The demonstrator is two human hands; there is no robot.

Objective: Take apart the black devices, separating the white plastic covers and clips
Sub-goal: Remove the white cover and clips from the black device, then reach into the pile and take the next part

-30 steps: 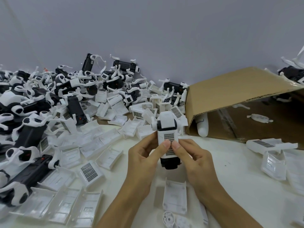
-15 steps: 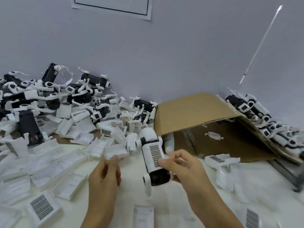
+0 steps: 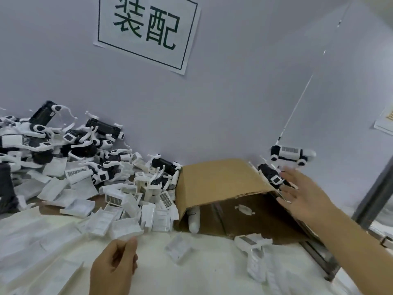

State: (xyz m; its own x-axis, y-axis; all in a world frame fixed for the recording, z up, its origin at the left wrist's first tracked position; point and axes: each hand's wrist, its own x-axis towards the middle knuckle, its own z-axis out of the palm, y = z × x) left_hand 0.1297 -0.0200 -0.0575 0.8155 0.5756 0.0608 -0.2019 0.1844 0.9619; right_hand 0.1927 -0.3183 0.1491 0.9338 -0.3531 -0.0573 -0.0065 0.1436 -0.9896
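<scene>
A black device (image 3: 292, 155) with white covers and a barcode label appears in the air above the far right of the bench, just beyond the right hand (image 3: 302, 196); that hand is spread, fingers straight and apart, holding nothing. Whether the device is flying clear or sits on something unseen I cannot tell, since motion blur smears it. If it is airborne, it may miss the heap of devices (image 3: 273, 176) beyond the right side of the cardboard box (image 3: 219, 179) and slide off the bench's right edge, or strike the wall and bounce back.

The left hand (image 3: 113, 267) sits near the front edge, fingers curled; thumb and forefinger seem to pinch a pale sliver, but it is too blurred to name, so its grip is uncertain. Loose white covers (image 3: 127, 209) litter the middle of the bench, and a careless sweep of either arm could scatter them into the undone pile of devices (image 3: 70, 143) at the far left. The box hides its own depths; the heap at the right is partly behind the hand.
</scene>
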